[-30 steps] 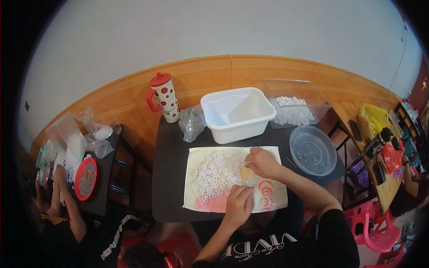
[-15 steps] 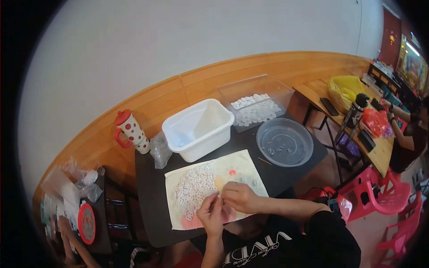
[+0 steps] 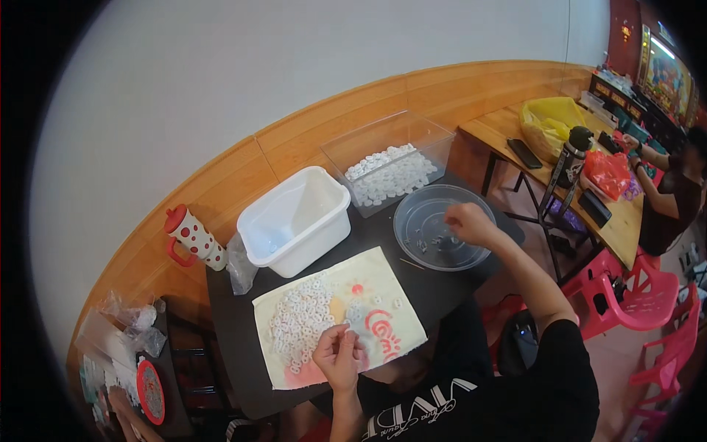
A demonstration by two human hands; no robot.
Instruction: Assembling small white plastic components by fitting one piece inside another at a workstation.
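My left hand (image 3: pixel 339 357) is pinched closed above the near edge of a cream cloth (image 3: pixel 401 324) with a pink print; what its fingertips hold is too small to make out. Beside it lies a heap of small white ring-like pieces (image 3: pixel 298 313), and a few more pieces sit apart on the cloth's right side. Over a shallow round clear plastic dish (image 3: pixel 407 214) hovers my right hand (image 3: pixel 470 223), its fingers drawn together and anything in them hidden. Small greyish bits (image 3: pixel 434 243) lie in that dish.
Behind the cloth stand a white tub (image 3: pixel 294 243) and a clear box (image 3: pixel 390 173) of white pieces. A thin stick (image 3: pixel 412 264) lies by the dish. A dotted red-lidded tumbler (image 3: pixel 195 239) is at left. Other people's hands work at side tables; pink chairs (image 3: pixel 626 295) stand right.
My right hand has left my left hand and moved up and right to the round dish. My left hand stays pinched over the cloth. The whole view has shifted slightly.
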